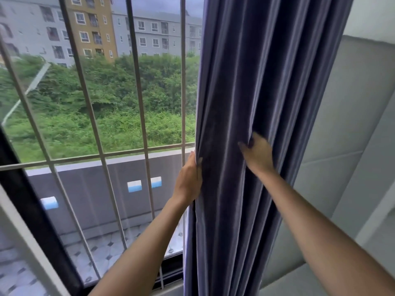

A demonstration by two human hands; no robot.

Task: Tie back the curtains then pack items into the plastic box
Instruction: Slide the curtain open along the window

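Barred window [96,103] on the left. The left hand [189,180] wraps its fingers round the near edge of a blue curtain [256,92]. The right hand [257,153] pinches a fold further right. Curtain gathered, no tie-back visible, seemingly not tied; the plastic box is out of view, packing untouched.

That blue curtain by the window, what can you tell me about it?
The curtain is a dusky blue-purple cloth with a soft sheen, gathered into deep vertical folds. It hangs bunched at the right side of the barred window, leaving the glass uncovered, with a pale padded wall panel on its right. No tie-back is visible on it. The left hand grips its window-side edge, thumb over the front; the right hand digs its fingers into the middle folds.
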